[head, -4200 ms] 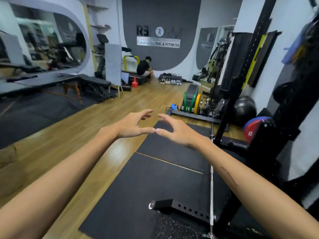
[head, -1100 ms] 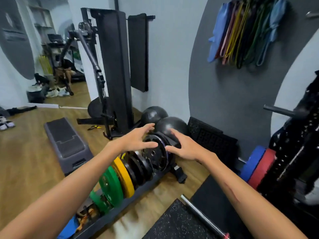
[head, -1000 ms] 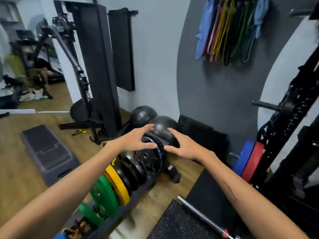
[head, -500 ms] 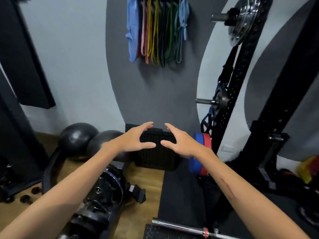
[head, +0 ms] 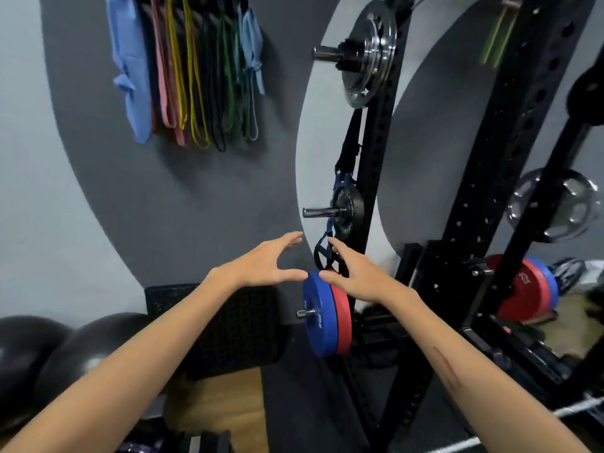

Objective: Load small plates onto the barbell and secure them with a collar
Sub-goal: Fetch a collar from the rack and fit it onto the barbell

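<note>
Grey gym wall and a black power rack [head: 376, 178] now filled the view where the floor plate tree had been half a second earlier, so the search for small plates had turned to the rack's storage pegs. Both arms reached forward, left hand [head: 261, 263] and right hand [head: 356, 276] spread open and empty, thumbs nearly meeting over the blue bumper plate [head: 315, 317] and red bumper plate [head: 341, 318]. A small black plate [head: 348, 210] hung just above the right hand; the barbell was out of view.
</note>
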